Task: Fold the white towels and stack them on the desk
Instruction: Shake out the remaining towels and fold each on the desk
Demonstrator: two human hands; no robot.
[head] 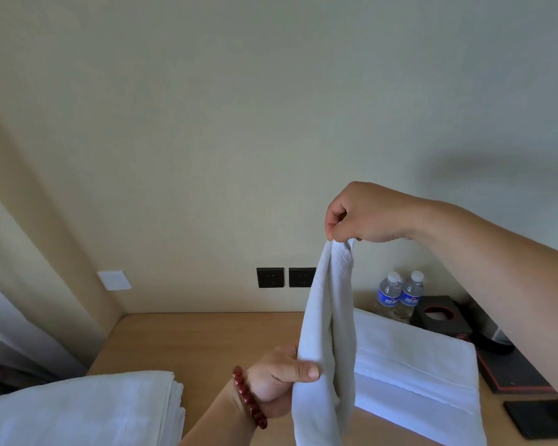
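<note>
A white towel [326, 333] hangs lengthwise in the air above the wooden desk [200, 336]. My right hand [364, 214] pinches its top edge, raised high. My left hand [281, 378], with a red bead bracelet on the wrist, grips the hanging towel lower down, thumb pressed on its front. A folded white towel [422, 375] lies flat on the desk behind the hanging one, at the right. A stack of folded white towels [87, 410] sits at the lower left.
Two water bottles [400, 294] stand at the desk's back right beside a dark tissue box [438, 317]. A black tray [509, 371] and a dark pad [541, 416] lie at the right edge. Wall sockets [285, 277] sit above the desk; a curtain [10, 336] hangs at left.
</note>
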